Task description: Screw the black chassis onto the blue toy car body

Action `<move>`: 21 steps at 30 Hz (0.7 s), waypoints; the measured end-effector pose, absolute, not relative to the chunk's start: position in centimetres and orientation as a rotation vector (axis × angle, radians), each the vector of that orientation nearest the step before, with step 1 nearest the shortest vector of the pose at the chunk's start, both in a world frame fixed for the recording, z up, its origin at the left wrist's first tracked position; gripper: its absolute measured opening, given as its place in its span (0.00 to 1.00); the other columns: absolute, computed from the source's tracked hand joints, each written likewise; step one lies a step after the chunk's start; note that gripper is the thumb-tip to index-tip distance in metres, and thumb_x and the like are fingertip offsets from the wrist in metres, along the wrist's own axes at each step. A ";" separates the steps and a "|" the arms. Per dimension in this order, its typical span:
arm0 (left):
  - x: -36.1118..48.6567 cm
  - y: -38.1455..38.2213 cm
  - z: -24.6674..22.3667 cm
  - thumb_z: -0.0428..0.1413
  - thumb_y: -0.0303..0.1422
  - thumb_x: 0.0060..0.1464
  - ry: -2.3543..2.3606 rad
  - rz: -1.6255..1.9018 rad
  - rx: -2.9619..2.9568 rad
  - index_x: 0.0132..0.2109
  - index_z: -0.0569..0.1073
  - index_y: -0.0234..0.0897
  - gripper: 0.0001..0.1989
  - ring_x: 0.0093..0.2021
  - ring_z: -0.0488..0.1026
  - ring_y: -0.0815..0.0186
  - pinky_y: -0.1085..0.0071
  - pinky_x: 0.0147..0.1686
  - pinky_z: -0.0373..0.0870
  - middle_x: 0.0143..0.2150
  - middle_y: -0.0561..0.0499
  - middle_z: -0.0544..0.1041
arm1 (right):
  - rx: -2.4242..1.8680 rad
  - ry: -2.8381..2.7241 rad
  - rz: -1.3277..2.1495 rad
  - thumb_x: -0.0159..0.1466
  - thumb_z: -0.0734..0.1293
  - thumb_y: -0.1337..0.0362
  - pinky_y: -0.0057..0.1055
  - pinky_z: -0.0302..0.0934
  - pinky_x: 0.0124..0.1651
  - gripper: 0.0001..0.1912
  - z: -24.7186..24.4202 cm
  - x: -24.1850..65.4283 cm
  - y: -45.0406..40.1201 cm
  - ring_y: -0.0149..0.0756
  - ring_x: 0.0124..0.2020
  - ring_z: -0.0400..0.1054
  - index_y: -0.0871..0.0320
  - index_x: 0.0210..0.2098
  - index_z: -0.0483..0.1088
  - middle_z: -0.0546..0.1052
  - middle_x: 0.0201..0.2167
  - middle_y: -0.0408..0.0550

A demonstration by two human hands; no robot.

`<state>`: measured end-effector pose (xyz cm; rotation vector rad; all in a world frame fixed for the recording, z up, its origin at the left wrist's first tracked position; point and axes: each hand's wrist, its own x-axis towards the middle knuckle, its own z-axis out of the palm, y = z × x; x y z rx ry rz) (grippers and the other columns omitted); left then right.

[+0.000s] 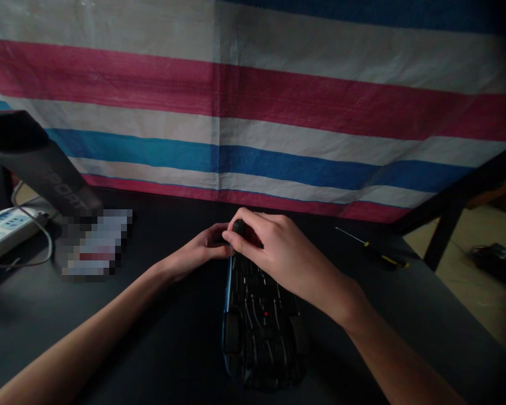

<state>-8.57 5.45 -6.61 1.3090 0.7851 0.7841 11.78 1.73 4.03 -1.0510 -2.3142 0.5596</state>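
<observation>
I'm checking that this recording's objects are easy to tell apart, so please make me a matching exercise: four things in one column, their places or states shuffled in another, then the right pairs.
Things
1. Blue-sided toy car
2. Small black ribbed piece
3. Screwdriver with a black-and-yellow handle
4. White power strip

Places or states
A. At the picture's left edge
B. Between the thumb and fingers of the right hand
C. Lying on the dark tabletop, held by no hand
D. Turned with its underside up

Pairs: 1-D, 2-B, 3-C, 4-A
</observation>
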 end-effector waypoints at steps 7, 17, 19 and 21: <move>-8.6 5.4 -6.2 0.66 0.35 0.56 0.799 0.773 1.341 0.54 0.73 0.36 0.21 0.57 0.74 0.53 0.57 0.60 0.67 0.52 0.45 0.80 | -1.118 -2.381 0.497 0.73 0.65 0.60 0.29 0.55 0.31 0.08 4.8 11.4 2.1 0.30 0.27 0.67 0.56 0.40 0.72 0.75 0.28 0.41; -9.0 5.6 -6.9 0.66 0.38 0.55 0.841 0.797 1.417 0.53 0.72 0.38 0.21 0.62 0.70 0.48 0.55 0.61 0.67 0.49 0.48 0.79 | -0.976 -2.513 0.290 0.75 0.60 0.63 0.36 0.62 0.47 0.08 4.9 11.8 1.5 0.38 0.41 0.71 0.55 0.47 0.70 0.78 0.39 0.47; -9.1 5.7 -7.1 0.65 0.39 0.56 0.845 0.791 1.419 0.53 0.72 0.38 0.21 0.61 0.71 0.49 0.56 0.61 0.67 0.51 0.47 0.78 | -0.957 -2.531 0.234 0.76 0.60 0.60 0.36 0.61 0.47 0.10 4.7 11.7 1.6 0.39 0.40 0.71 0.56 0.45 0.71 0.78 0.38 0.47; -9.1 5.7 -7.2 0.65 0.39 0.56 0.833 0.775 1.411 0.55 0.71 0.38 0.22 0.61 0.71 0.49 0.56 0.60 0.68 0.53 0.47 0.78 | -0.924 -2.527 0.238 0.75 0.61 0.63 0.36 0.62 0.50 0.08 4.6 11.7 1.6 0.39 0.43 0.71 0.57 0.46 0.71 0.78 0.40 0.48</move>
